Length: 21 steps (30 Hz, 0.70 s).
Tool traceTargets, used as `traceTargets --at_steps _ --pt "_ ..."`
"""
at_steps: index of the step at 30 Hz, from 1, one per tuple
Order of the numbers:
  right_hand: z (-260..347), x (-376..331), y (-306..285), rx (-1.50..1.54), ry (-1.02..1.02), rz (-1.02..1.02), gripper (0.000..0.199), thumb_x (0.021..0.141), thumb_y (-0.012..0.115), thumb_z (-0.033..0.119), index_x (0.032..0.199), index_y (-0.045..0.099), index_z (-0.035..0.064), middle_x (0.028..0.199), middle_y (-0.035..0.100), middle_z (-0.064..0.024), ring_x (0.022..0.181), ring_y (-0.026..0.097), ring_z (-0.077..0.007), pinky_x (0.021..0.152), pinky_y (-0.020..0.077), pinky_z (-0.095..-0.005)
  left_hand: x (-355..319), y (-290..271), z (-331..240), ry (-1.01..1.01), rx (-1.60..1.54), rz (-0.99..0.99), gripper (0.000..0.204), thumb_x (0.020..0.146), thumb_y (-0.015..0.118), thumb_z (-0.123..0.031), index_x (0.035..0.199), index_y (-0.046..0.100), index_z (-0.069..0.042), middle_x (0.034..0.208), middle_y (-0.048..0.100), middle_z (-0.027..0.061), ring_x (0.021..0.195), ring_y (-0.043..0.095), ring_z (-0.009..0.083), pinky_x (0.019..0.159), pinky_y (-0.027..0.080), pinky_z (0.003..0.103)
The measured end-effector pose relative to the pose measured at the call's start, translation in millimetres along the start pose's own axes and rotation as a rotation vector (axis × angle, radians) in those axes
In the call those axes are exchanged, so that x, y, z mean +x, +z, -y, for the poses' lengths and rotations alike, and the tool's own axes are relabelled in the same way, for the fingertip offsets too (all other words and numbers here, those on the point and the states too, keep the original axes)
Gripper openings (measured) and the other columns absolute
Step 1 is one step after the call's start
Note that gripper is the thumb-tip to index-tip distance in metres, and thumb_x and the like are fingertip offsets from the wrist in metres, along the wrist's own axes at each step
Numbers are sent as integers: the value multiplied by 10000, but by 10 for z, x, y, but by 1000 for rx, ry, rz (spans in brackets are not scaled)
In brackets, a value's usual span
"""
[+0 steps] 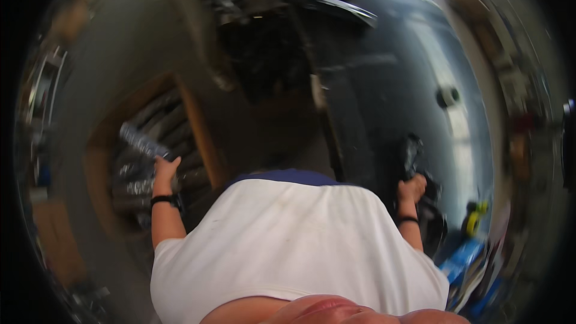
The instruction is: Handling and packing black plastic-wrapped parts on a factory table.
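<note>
The left hand is closed around one end of a long silvery tube, which slants up toward ten o'clock from the fist. Just beyond it, at nine o'clock from the person's white shirt, stands a wooden crate stacked with more grey tubes lying side by side. The right hand, at three o'clock, is clenched on a dark tool that rises toward twelve; the blur hides what kind of tool it is.

To handle the tube well, I judge the grasp ought to sit nearer its middle, since held by the end the far tip will swing and may catch the crate's rim. Keeping it parallel to the stacked tubes would help it move cleanly past them.

Counted: one tube in hand; about six or seven tubes in the crate, though the blur blocks an exact count; one crate; one dark tool; a black band on each wrist, two in all. A yellow-and-black object lies at four o'clock, near blue items.
</note>
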State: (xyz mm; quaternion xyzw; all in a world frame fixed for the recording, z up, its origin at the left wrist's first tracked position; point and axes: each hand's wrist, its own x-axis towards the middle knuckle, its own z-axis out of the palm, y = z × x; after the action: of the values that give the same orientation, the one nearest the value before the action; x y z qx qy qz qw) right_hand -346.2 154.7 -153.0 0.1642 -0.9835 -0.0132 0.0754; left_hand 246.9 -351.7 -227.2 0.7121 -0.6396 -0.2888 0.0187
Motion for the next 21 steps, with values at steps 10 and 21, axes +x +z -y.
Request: traceTargets --at_steps 10,21 --pt "827 -664 -1283 373 -317 -429 65 666 645 63 677 606 114 702 600 -32 660 594 -251 588 463 -387 26 967 -3972 1355 -99 497 381 860 677 -130 1205 589 6 1157 635 161 1064 642 270 910 503 350" --pt "490 -2235 -2102 -55 313 -490 82 739 718 141 768 647 110 625 555 -13 576 545 -222 564 430 -350 -3581 2355 -5703 2143 484 876 510 827 698 -208 1288 558 -42 1322 551 134 1242 517 310 1047 424 395"
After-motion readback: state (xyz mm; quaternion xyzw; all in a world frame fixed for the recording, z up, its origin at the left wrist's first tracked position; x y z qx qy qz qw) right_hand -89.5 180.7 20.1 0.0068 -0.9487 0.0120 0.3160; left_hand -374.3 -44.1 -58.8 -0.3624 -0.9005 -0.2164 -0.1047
